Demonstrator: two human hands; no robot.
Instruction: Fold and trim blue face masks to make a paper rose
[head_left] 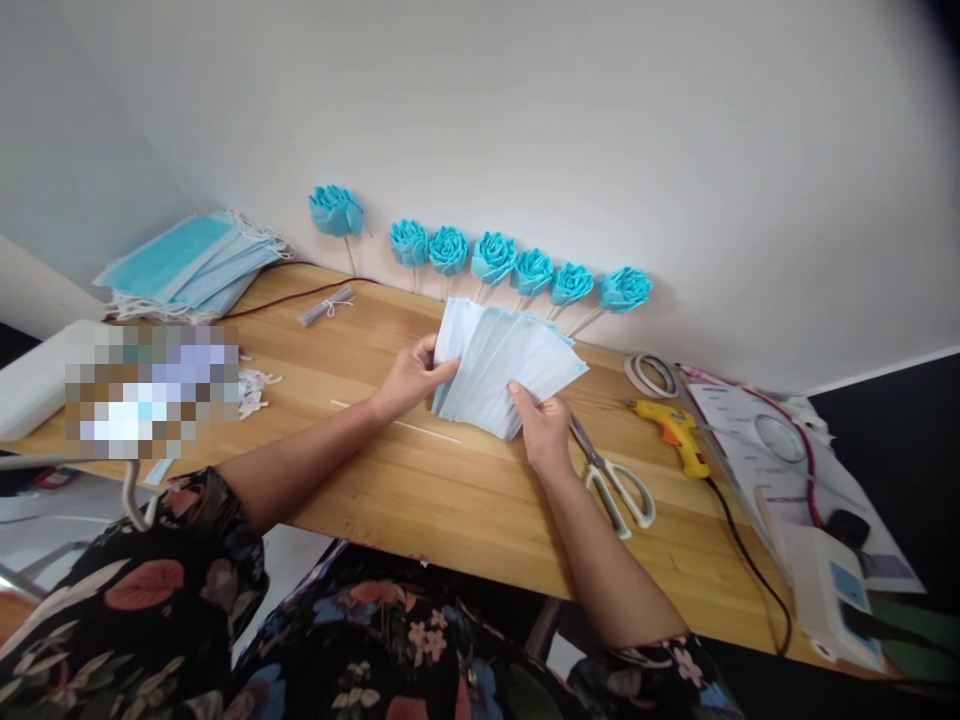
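Fanned out between my two hands is a set of several face masks (491,365), pale blue and white, with no ear loops showing. My left hand (412,378) pinches their left edge, thumb on top. On the lower right side my right hand (541,425) grips them, thumb on the front and fingers mostly behind. Scissors (611,478) with white handles lie just right of my right hand, blades partly hidden by it. A thin white stick (427,432) rests on the table below the masks. Behind them, blue mask-fabric flowers (493,258) on sticks lean against the wall.
A stack of blue masks (184,265) lies at the back left, near a tied bundle of grey strips (326,306) and white scraps (256,392). On the right are tape rolls (651,376), a yellow glue gun (675,435) with a black cord, papers (795,470) and a power strip (832,595).
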